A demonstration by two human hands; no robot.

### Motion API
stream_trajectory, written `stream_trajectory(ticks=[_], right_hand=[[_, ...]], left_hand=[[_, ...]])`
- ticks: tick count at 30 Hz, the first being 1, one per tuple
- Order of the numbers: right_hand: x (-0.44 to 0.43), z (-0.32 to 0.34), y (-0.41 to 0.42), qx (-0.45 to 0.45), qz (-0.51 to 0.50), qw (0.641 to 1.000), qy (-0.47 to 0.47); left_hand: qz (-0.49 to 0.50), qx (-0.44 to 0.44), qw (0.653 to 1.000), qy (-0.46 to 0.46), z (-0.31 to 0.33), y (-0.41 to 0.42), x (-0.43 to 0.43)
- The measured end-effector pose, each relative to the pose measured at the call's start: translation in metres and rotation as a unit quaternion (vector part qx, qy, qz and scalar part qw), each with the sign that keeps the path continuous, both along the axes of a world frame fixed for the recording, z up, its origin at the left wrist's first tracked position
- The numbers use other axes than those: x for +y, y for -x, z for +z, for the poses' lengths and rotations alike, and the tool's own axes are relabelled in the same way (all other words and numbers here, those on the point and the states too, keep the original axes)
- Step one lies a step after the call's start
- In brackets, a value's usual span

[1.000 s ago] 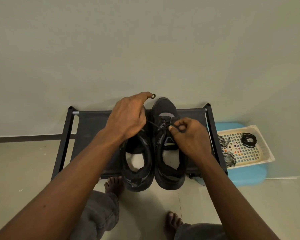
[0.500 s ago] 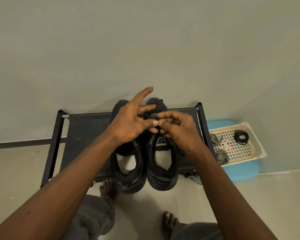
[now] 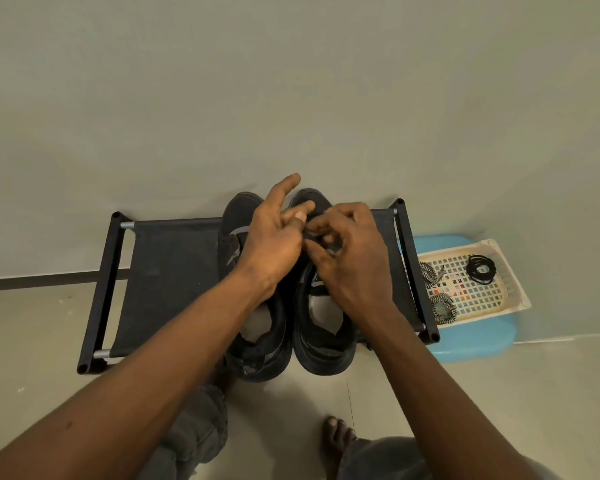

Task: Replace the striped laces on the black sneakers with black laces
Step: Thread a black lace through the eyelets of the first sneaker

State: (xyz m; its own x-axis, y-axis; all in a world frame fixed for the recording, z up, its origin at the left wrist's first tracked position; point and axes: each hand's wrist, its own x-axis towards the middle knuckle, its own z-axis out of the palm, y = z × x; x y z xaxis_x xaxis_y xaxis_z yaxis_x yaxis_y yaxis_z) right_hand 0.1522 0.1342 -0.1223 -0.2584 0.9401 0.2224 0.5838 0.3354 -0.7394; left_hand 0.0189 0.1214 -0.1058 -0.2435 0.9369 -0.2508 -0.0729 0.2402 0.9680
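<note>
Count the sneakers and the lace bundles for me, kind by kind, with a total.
Black sneakers: 2, the left sneaker and the right sneaker.
Striped lace bundles: 2, the far bundle and the near bundle, both in the tray.
Black lace coils: 1, the black coil, same tray.
Total: 5.

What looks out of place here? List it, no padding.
Nothing is spilled or broken. The sneakers overhang the rack's front edge, heels past it. The basket sits skewed on the blue stool, with the striped laces bunched at its left end and a black lace coiled near its far corner.
</note>
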Motion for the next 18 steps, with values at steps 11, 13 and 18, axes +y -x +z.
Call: stream_trajectory(ticks=[11,13,18], right_hand=[[0.011,0.012,-0.007,0.313,-0.010,0.928,0.202],[0.010,0.017,-0.008,0.311,-0.003,0.929,0.202],[0.016,0.015,-0.018,0.238,-0.031,0.943,0.232]], left_hand=[[-0.053,-0.032,0.998,-0.004,0.003,0.020,0.000],[-0.055,-0.080,0.995,-0.007,0.002,0.018,0.000],[0.005,-0.148,0.988,-0.032,0.004,0.019,0.004]])
